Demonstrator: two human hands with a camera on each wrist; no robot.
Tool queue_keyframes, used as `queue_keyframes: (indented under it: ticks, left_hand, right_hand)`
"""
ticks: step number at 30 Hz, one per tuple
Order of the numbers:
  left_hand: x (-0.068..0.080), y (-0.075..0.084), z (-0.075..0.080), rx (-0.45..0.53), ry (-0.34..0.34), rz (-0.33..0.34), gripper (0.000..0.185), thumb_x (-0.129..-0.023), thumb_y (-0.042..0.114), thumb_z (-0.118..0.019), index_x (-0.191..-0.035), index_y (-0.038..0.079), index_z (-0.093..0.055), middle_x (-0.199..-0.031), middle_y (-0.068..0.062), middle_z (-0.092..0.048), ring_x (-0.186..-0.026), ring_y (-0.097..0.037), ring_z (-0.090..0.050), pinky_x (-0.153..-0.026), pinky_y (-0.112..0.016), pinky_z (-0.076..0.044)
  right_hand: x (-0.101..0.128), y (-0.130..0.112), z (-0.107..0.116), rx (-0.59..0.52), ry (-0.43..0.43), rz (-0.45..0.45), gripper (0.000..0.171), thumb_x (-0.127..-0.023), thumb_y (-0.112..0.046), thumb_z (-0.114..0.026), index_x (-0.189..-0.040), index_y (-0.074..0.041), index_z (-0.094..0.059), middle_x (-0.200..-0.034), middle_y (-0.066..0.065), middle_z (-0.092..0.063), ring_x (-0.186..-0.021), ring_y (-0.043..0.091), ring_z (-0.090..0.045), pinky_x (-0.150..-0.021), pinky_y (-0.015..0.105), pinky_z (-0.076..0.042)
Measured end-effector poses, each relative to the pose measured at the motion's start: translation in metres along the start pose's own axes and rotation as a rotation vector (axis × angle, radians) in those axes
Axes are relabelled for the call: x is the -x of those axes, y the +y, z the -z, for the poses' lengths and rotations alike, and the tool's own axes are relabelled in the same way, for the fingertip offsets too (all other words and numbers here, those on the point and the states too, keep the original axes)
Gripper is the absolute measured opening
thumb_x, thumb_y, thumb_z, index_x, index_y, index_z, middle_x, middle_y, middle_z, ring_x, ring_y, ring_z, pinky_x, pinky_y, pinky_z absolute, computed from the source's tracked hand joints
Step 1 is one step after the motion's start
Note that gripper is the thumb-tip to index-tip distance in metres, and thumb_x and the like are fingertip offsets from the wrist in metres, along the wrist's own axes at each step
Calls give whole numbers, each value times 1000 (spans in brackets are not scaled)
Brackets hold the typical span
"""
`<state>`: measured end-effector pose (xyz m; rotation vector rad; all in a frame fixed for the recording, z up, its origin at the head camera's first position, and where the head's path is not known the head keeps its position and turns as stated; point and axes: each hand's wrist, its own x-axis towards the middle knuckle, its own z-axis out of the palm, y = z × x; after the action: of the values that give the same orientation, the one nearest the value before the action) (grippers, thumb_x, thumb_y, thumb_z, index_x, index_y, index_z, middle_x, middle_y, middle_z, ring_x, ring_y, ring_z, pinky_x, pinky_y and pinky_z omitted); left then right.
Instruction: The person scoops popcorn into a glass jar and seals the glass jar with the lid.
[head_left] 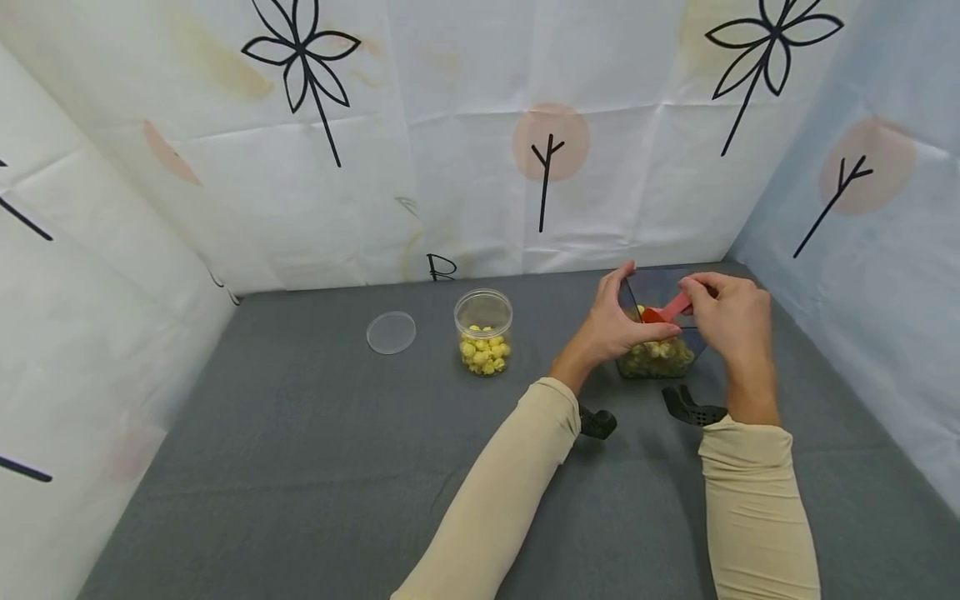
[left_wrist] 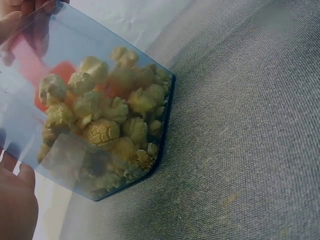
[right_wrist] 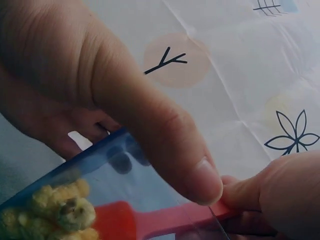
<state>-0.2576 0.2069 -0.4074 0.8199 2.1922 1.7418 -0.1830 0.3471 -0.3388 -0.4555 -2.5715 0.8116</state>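
Note:
A clear square container (head_left: 658, 285) of popcorn (head_left: 654, 360) is at the right side of the table. My left hand (head_left: 617, 321) grips its upper part, thumb across the near side and fingers on the left wall. With thumb and fingers, my right hand (head_left: 731, 321) pinches the pink handle of a small red scoop (head_left: 675, 307) at the container's mouth. Through the clear wall in the left wrist view, the scoop's red bowl (left_wrist: 62, 72) shows among the popcorn pieces (left_wrist: 102, 131). In the right wrist view, the left thumb (right_wrist: 192, 175) overlaps the scoop handle (right_wrist: 165, 221).
Left of the container stands a round clear jar (head_left: 483, 315) partly filled with yellow popcorn (head_left: 483, 354). A clear round lid (head_left: 391, 332) lies beside the jar. Grey cloth covers the table (head_left: 315, 467), with a printed fabric backdrop (head_left: 450, 167) behind and at both sides.

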Motion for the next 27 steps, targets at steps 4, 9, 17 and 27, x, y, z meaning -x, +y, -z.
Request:
queue_keyframes:
  ticks: [4, 9, 17, 27]
  left_hand:
    - [0, 0, -1, -2, 3, -2, 106, -82, 38, -86, -162, 40, -16, -164, 10, -26, -150, -19, -36, -116, -39, -43]
    - [0, -1, -1, -4, 6, -6, 106, -81, 38, -86, -162, 40, -17, -163, 11, -27, -148, -17, -37, -115, -38, -43]
    - [0, 0, 0, -9, 14, -11, 107, -81, 37, -87, -162, 38, -17, -164, 9, -26, -150, -21, -35, -118, -39, -41]
    - [0, -1, 0, -6, 15, -8, 108, -80, 37, -88, -162, 38, -18, -164, 10, -26, -151, -23, -35, -118, -40, -41]
  right_hand:
    - [0, 1, 1, -23, 14, -9, 48, -109, -37, -47, -128, 1, -70, -106, 26, -74, -65, 6, -56, -52, 25, -40]
    - [0, 2, 3, -49, 27, -34, 47, -108, -37, -48, -128, 0, -70, -105, 26, -74, -58, -12, -43, -52, 21, -39]
    - [-3, 6, 4, -129, 50, -55, 47, -108, -35, -49, -128, 1, -70, -102, 25, -74, -55, -17, -47, -52, 16, -40]
    - [-4, 8, 7, -120, 1, -82, 49, -106, -43, -51, -129, -4, -71, -66, -27, -59, -61, -12, -50, -56, 23, -41]
